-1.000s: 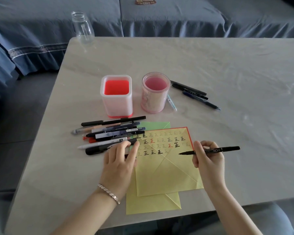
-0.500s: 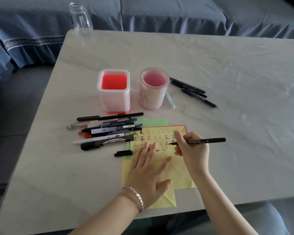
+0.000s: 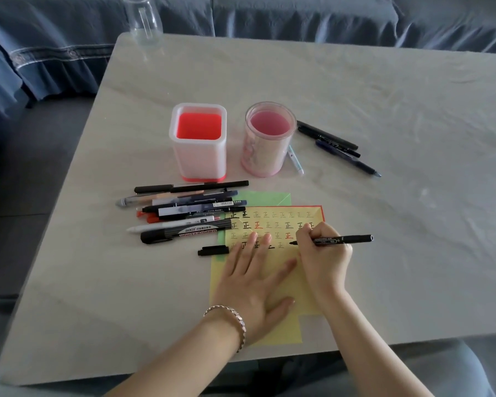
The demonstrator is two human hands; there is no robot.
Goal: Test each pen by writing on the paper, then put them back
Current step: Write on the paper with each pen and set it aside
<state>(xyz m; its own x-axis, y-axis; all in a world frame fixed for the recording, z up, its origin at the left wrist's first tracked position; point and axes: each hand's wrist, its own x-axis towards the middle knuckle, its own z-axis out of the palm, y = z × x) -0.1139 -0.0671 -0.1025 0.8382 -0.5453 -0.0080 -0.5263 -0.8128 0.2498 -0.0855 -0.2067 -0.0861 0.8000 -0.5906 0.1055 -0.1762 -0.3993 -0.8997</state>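
Moved since the earlier frame: our right hand (image 3: pixel 324 259) brought the black pen (image 3: pixel 341 240) down onto the yellow paper (image 3: pixel 272 233). Item, counter (image 3: pixel 384 110): carried everything. Paper: lay near us for writing. Our left hand (image 3: pixel 252 285): flat, fingers straight, pinning the sheet steady. Right hand: curled round the pen, tip at the last row. Item, cap (image 3: pixel 213 250): parked left, baring the nib.

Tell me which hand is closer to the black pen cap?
Left. The left hand lies flat just right of the pen cap; the right hand, holding a black pen, is farther right.
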